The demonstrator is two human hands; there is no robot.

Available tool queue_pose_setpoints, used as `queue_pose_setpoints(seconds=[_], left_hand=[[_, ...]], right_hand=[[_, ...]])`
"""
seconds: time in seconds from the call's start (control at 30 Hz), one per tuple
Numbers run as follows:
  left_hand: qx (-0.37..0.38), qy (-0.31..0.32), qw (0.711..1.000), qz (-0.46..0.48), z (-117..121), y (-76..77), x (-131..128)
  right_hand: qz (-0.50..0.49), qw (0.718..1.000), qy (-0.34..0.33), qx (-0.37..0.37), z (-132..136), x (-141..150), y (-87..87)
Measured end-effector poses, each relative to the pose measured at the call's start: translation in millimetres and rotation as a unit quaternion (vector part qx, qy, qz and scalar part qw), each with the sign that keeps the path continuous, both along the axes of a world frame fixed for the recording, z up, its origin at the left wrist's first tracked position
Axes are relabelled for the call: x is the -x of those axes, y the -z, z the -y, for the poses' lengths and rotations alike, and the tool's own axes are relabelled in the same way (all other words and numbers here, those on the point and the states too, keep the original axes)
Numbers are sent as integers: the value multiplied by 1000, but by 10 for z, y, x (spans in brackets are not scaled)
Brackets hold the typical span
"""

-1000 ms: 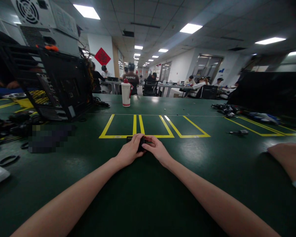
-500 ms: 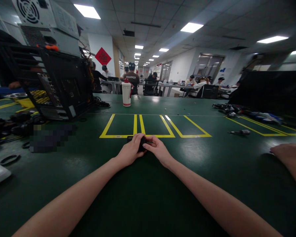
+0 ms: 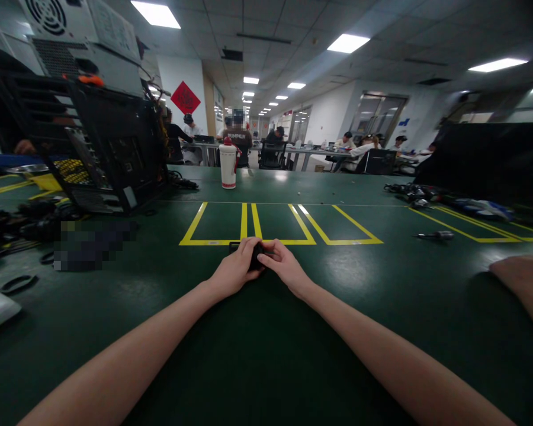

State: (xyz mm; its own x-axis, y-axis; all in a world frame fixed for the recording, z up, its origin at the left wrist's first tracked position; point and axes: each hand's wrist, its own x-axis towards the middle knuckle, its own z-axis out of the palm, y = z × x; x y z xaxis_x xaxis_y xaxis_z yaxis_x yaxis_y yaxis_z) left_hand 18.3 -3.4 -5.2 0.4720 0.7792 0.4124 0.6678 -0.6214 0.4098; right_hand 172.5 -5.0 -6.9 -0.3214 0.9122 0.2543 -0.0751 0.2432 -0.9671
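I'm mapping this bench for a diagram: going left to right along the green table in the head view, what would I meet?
Computer case, left hand, right hand, thin-tipped tool, another person's hand.

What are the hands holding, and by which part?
A small black object, kind unclear: the left hand grips across its middle, the right hand its right end.

A red-lidded white cup (image 3: 228, 168) stands right of a black computer case (image 3: 109, 139).
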Motion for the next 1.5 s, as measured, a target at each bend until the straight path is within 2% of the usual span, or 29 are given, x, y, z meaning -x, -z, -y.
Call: queue_pose_setpoints(seconds=[0.1,0.2,0.43,0.63,0.73,0.83,1.0,1.17,1.3,1.5], left_hand=[[-7,-2,1000,-3,-2,5,-5],[-4,-2,1000,-5,1,4,-7],[1,-8,1000,-11,-7,8,-3],[-14,-7,1000,-3,-24,34,-10],[-14,-8,1000,-8,-22,32,-10],[-9,-7,1000,-8,-15,25,-6],[-1,-17,1000,-16,-16,22,-6],[-3,-11,1000,-7,-13,6,-15],[1,-13,1000,-8,-3,-18,-14],[7,-13,1000,-9,6,-19,-14]], right_hand=[[10,1000,20,-7,-26,4,12],[26,999,24,17,-56,-8,32],[-15,1000,-25,12,-40,-13,45],[7,1000,26,-13,-36,11,39],[17,999,33,8,-61,0,51],[15,999,15,35,-68,-13,54],[-18,999,-21,20,-22,-5,28],[9,1000,19,3,-14,6,29],[23,999,35,23,-47,-4,42],[-14,999,-17,40,-10,-5,-9]])
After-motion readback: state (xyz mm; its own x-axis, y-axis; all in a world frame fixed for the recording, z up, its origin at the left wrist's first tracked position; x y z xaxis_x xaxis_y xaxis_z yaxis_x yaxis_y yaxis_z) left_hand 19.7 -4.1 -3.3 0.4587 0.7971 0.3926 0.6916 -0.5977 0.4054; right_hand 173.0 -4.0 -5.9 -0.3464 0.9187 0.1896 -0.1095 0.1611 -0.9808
